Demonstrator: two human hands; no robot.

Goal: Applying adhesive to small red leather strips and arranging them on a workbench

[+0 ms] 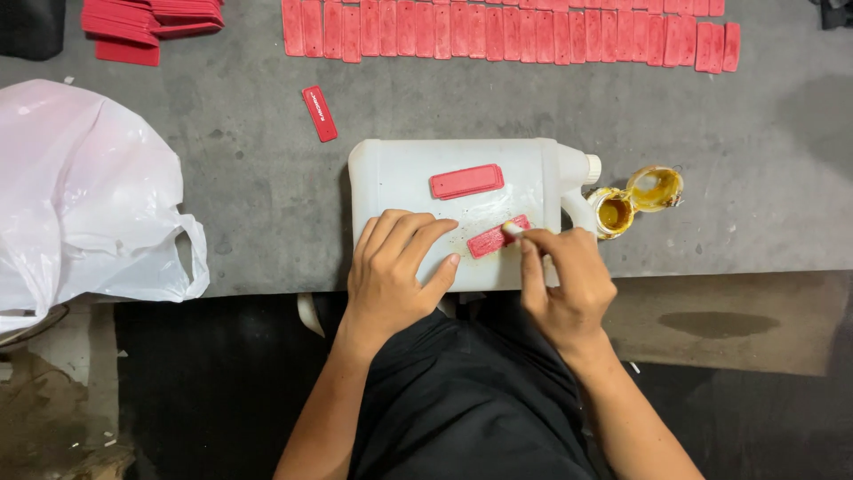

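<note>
On a grey table [249, 178] we work over a white jug [400, 169] lying flat as a board. Our left hand [395, 271] rests fingers spread beside the lower red strip [498, 238], while our right hand [569, 284] pinches a small applicator [513, 229] at its end. We judge it best to pin the strip and stroke lightly. We count two strips on the jug, one loose strip [320, 113], one long row [506, 31], one glue tin [615, 212].
</note>
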